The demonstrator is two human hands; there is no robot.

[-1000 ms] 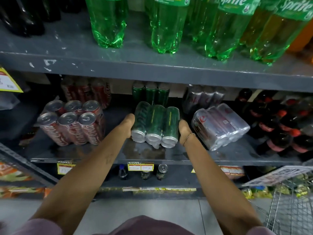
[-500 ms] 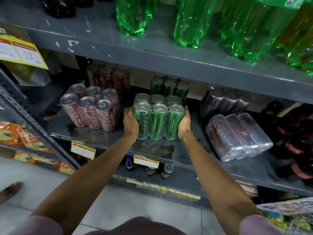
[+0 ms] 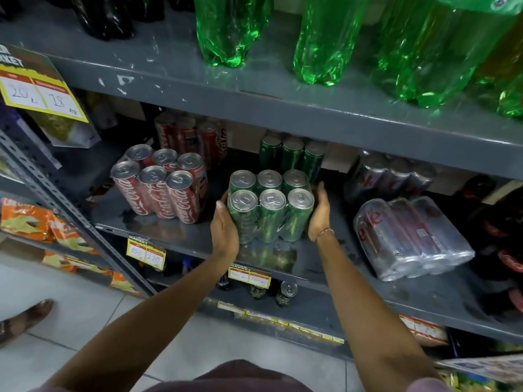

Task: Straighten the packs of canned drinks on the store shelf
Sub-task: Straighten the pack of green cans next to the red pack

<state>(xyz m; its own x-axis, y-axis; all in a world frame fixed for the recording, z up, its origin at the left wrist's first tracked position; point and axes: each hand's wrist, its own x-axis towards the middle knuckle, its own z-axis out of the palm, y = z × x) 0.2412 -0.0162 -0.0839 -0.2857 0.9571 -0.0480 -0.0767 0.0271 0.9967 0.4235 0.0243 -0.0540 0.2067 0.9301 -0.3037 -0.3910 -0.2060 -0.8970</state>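
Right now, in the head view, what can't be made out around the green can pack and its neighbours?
- Green can pack: brand print blurred; left hand covers its left side.
- Right hand: contact with the pack uncertain.
- Rear green cans: tops hidden under the upper shelf.
- Price tag: figures too small.
- Silver pack, lying down: label partly readable only.

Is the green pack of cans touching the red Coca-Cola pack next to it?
Apart. The head view shows bare grey shelf between the green pack and the red Coca-Cola pack, with the left hand in that gap.
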